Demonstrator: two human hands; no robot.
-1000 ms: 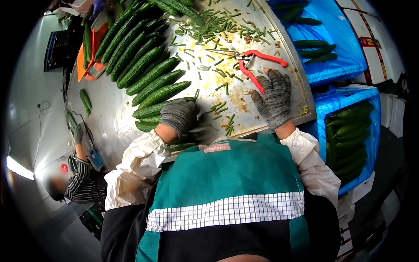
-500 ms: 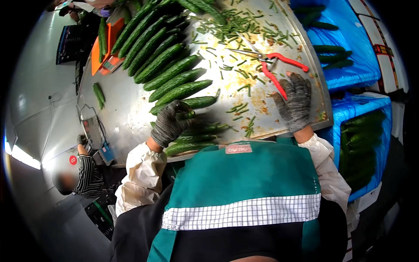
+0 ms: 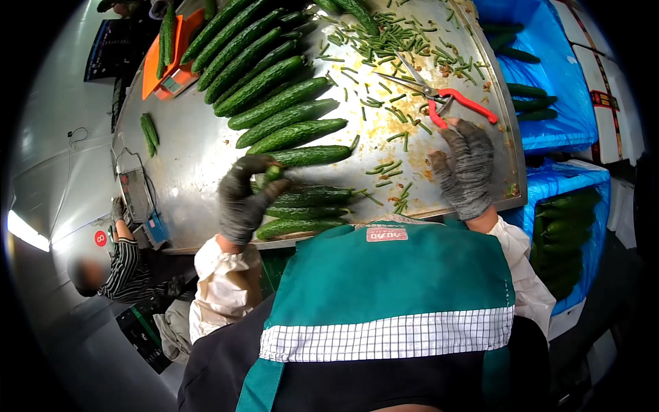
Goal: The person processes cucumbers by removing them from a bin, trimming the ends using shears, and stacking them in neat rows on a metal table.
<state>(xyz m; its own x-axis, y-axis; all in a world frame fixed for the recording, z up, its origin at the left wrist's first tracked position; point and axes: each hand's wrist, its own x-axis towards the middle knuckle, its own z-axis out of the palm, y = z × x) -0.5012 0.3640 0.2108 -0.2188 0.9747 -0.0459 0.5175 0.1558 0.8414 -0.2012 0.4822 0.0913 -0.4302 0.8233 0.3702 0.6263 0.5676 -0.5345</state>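
My left hand (image 3: pixel 244 199), in a grey glove, is closed around a cucumber (image 3: pixel 273 173), of which only a short green end shows between thumb and fingers. Beside it on the metal table lie more cucumbers (image 3: pixel 309 197), and a row of cucumbers (image 3: pixel 292 113) extends up and away. On the right, my gloved right hand (image 3: pixel 467 168) is palm down, thumb apart from the fingers. Its fingertips are at one red handle of the shears (image 3: pixel 430 93), whose blades point up and left. Part of that handle seems hidden by the fingers.
Cut stem pieces (image 3: pixel 391 38) litter the metal table (image 3: pixel 185 199). An orange scale (image 3: pixel 168 79) stands at upper left. Blue-lined crates (image 3: pixel 559 141) with cucumbers stand along the right edge. Another person (image 3: pixel 123 264) is at lower left.
My left hand has shifted left and turned, with the cucumber end still between thumb and fingers. The shears have turned slightly, and less of the handle by my right hand shows.
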